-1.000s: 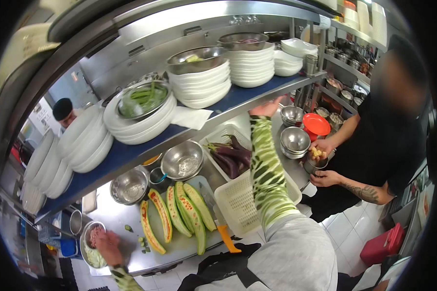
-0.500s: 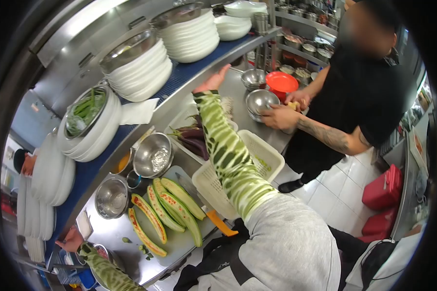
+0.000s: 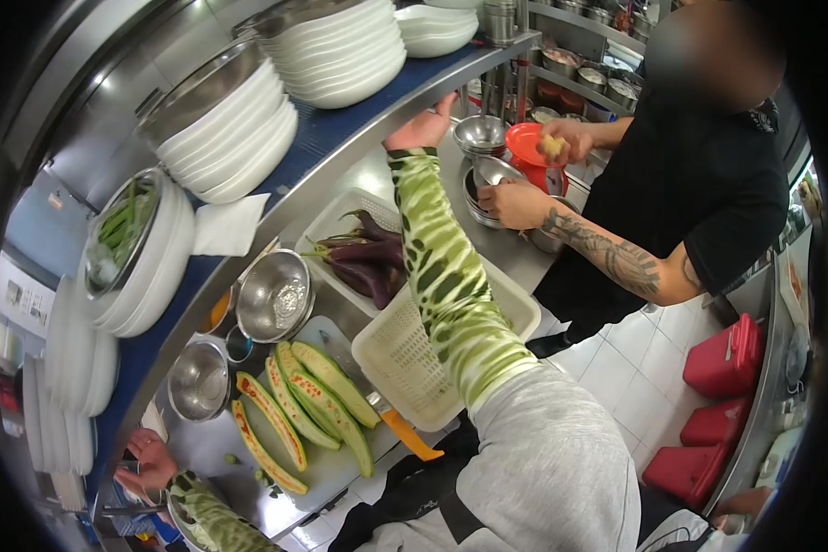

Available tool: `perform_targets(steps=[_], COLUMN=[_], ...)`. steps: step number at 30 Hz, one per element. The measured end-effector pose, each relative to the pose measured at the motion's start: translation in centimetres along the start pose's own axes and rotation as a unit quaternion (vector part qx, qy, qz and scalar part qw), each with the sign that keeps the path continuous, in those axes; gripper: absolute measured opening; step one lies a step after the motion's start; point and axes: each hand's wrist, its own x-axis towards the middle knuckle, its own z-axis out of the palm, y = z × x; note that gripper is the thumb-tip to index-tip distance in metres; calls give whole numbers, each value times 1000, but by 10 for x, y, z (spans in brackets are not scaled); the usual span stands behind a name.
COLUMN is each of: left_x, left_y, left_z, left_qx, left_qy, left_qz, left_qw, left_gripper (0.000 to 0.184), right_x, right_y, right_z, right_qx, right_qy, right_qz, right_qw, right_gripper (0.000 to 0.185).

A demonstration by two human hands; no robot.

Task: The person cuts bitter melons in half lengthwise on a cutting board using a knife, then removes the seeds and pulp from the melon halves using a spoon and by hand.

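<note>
My right hand (image 3: 420,124) reaches to the front edge of the raised shelf (image 3: 336,161), fingers stretched out and nothing visible in them. At the lower left my left hand (image 3: 147,465) is spread open beside the shelf's other end, also holding nothing I can see. Between my arms, several long green gourd halves (image 3: 317,396), some showing red seeds, lie on a cutting board (image 3: 340,474). A knife with an orange handle (image 3: 409,435) rests at the board's right edge. Dark purple eggplants (image 3: 363,262) sit in a pale tray behind my right sleeve.
Stacked white bowls (image 3: 327,55) and plates crowd the shelf. Two metal bowls (image 3: 281,294) stand behind the board, a white perforated basket (image 3: 405,359) to its right. At right, a co-worker (image 3: 708,193) holds a yellowish piece near metal bowls and a red scale-like item (image 3: 529,147).
The view has shifted slightly. My left hand's fingers have spread, while my right hand stays by the shelf edge. The co-worker has raised the yellowish piece.
</note>
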Motion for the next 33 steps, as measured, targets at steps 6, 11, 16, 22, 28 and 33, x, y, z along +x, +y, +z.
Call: perform_targets(steps=[6, 11, 16, 22, 28, 33], left_x=[-10, -19, -33, -54, -118, -156], left_y=[-29, -41, -60, -101, -196, -231], left_z=[-12, 3, 16, 26, 87, 116], left_qx=[42, 55, 51, 104, 329, 457], left_qy=[-28, -24, -42, -29, -59, -156], left_qz=[-54, -94, -137, -188, -281, -315], left_qw=[997, 994, 988, 976, 899, 817], left_gripper=[64, 62, 52, 40, 30, 22], right_x=[10, 12, 48, 32, -161, -266], right_y=[-14, -24, -39, -25, -2, -2], right_z=[16, 35, -32, -127, 22, 74], right_qx=[-12, -38, 14, -540, -268, -255], right_qy=[37, 66, -57, 66, 295, 271], right_qz=[47, 73, 136, -78, 499, 602], right_qw=[998, 994, 989, 835, 770, 707], right_gripper=[31, 25, 24, 24, 26, 25])
